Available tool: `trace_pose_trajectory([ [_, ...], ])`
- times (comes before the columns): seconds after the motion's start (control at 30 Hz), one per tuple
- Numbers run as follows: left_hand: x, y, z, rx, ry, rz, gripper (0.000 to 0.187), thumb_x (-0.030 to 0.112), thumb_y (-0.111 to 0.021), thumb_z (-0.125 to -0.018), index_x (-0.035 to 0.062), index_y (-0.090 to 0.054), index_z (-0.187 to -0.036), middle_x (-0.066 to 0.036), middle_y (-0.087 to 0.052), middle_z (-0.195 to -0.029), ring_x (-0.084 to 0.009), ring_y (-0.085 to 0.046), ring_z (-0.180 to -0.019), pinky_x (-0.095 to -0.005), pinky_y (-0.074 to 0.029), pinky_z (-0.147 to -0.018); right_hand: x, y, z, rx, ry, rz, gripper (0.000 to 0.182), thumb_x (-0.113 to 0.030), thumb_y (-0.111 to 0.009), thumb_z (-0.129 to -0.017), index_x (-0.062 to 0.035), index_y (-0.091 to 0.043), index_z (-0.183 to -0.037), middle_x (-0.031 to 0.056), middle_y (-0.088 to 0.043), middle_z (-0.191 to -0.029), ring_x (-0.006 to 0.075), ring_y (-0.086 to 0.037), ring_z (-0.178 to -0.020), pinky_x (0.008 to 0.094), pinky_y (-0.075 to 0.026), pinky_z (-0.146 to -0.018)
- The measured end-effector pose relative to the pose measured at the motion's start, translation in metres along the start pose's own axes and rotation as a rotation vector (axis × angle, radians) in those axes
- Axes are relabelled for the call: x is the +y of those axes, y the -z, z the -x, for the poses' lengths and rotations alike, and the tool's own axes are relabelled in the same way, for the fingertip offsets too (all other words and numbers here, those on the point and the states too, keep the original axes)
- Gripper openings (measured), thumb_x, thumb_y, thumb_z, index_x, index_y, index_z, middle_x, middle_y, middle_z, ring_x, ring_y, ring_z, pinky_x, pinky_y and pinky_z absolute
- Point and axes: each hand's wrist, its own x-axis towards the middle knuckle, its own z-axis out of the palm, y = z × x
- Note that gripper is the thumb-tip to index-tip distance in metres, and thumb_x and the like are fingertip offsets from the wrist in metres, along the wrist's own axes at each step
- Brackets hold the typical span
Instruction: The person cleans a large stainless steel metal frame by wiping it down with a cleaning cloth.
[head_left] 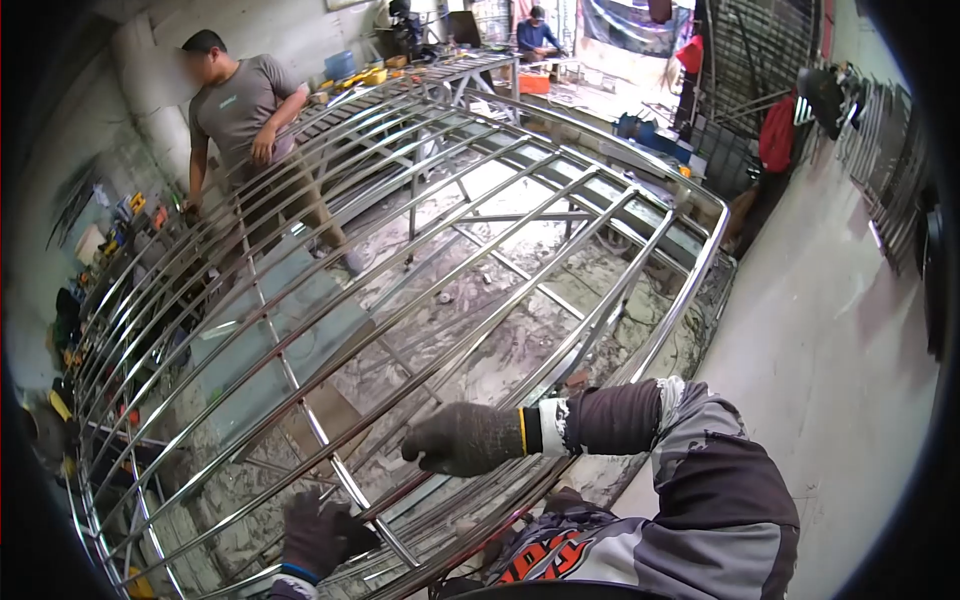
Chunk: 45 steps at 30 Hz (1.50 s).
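Observation:
A large frame of shiny metal tubes (pixel 287 365) stretches out in front of me, its long bars running side by side with crosspieces between them. My left hand (pixel 322 532), in a dark work glove, is at the near part of the frame with its fingers apart. Right beside it runs a bright metal crosspiece (pixel 348 484). Over the bars to the right is my right hand (pixel 465 440), in a dark glove with a yellow cuff edge. Its fingers are curled closed, and I cannot tell what is in them.
Behind the frame's far left side stands a person (pixel 243 110) in a grey shirt, one arm lowered to the bars. Another person (pixel 538 36) sits far back near the bright doorway. A workbench (pixel 440 72) carries tools. Through the bars show a pale sheet (pixel 275 330) and a dusty floor.

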Motion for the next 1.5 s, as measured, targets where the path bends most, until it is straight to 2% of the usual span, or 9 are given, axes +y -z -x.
trace_pose_trajectory([
  [0.33,-0.108,-0.041,0.113,-0.646,0.575,0.123,0.032,0.041,-0.066,-0.087,0.0139,-0.074,-0.102,-0.016,-0.069,-0.118,-0.0380,-0.068,-0.108,-0.0488,-0.055,-0.090,-0.028,-0.026,-0.032,-0.229,0.075,-0.023,0.023,-0.019,-0.068,-0.088,-0.0077,-0.066,-0.107,0.0157,-0.068,-0.096,0.0395,-0.068,-0.092,0.0503,-0.054,-0.080],
  [0.47,-0.051,-0.062,0.044,-0.401,0.144,0.109,0.044,0.049,-0.063,-0.090,0.0068,-0.069,-0.101,-0.019,-0.074,-0.097,-0.0391,-0.072,-0.088,-0.0493,-0.057,-0.081,-0.007,-0.011,-0.035,-0.219,-0.042,0.036,0.025,-0.020,-0.068,-0.088,-0.0071,-0.066,-0.109,0.0161,-0.069,-0.098,0.0400,-0.068,-0.094,0.0495,-0.054,-0.082],
  [0.5,0.002,0.003,0.010,-0.336,0.474,0.415,0.055,0.052,-0.064,-0.088,0.0065,-0.063,-0.118,-0.023,-0.071,-0.109,-0.0432,-0.071,-0.094,-0.0521,-0.056,-0.083,-0.002,-0.009,-0.035,-0.173,-0.053,0.062,0.026,-0.020,-0.070,-0.089,-0.0088,-0.066,-0.112,0.0157,-0.070,-0.100,0.0394,-0.068,-0.094,0.0485,-0.055,-0.081],
  [0.73,0.068,0.017,-0.079,0.195,-0.042,0.193,0.060,0.044,-0.065,-0.089,0.0073,-0.058,-0.136,-0.022,-0.056,-0.139,-0.0411,-0.049,-0.133,-0.0567,-0.045,-0.106,-0.018,0.006,-0.037,-0.063,0.025,0.057,0.028,-0.008,-0.074,-0.083,-0.0066,-0.068,-0.111,0.0155,-0.069,-0.093,0.0352,-0.070,-0.079,0.0429,-0.056,-0.068],
  [0.8,0.094,0.031,-0.132,-0.216,-0.041,0.478,0.060,0.040,-0.066,-0.088,0.0162,-0.055,-0.142,-0.026,-0.047,-0.152,-0.0450,-0.051,-0.135,-0.0573,-0.043,-0.108,-0.029,0.006,-0.044,-0.091,0.112,0.080,0.027,-0.006,-0.073,-0.083,-0.0051,-0.068,-0.109,0.0148,-0.069,-0.093,0.0357,-0.069,-0.077,0.0425,-0.055,-0.067],
  [0.93,0.169,-0.031,-0.213,0.497,-0.247,0.905,0.052,0.037,-0.070,-0.086,0.0116,-0.063,-0.132,-0.013,-0.063,-0.131,-0.0355,-0.050,-0.136,-0.0587,-0.035,-0.116,-0.026,0.001,-0.040,0.002,-0.087,-0.125,0.025,0.003,-0.071,-0.085,-0.0004,-0.071,-0.110,0.0072,-0.072,-0.093,0.0135,-0.066,-0.079,0.0304,-0.053,-0.069],
  [0.97,0.163,-0.047,-0.209,0.761,-0.205,0.379,0.057,0.038,-0.071,-0.086,0.0101,-0.060,-0.134,-0.014,-0.059,-0.136,-0.0358,-0.043,-0.142,-0.0617,-0.030,-0.117,0.005,-0.003,-0.034,0.090,-0.073,-0.090,0.024,0.004,-0.069,-0.087,-0.0014,-0.071,-0.111,0.0054,-0.073,-0.094,0.0113,-0.065,-0.079,0.0277,-0.052,-0.069],
  [1.3,-0.082,-0.026,0.083,-0.190,0.210,0.125,0.036,0.048,-0.073,-0.080,0.0126,-0.075,-0.080,-0.011,-0.070,-0.078,-0.0340,-0.068,-0.085,-0.0483,-0.052,-0.077,0.068,-0.003,-0.014,0.188,-0.455,-0.062,0.019,-0.001,-0.058,-0.091,-0.0030,-0.068,-0.108,0.0023,-0.065,-0.080,0.0097,-0.059,-0.068,0.0260,-0.046,-0.060],
  [1.5,-0.207,-0.078,0.216,-0.488,0.693,-0.053,0.066,0.071,-0.055,-0.085,0.0185,-0.075,-0.121,-0.016,-0.068,-0.128,-0.0381,-0.062,-0.121,-0.0599,-0.042,-0.105,0.045,-0.009,-0.019,0.156,-0.464,0.023,0.015,-0.004,-0.069,-0.088,-0.0023,-0.072,-0.102,0.0138,-0.075,-0.092,0.0237,-0.073,-0.086,0.0346,-0.056,-0.079],
])
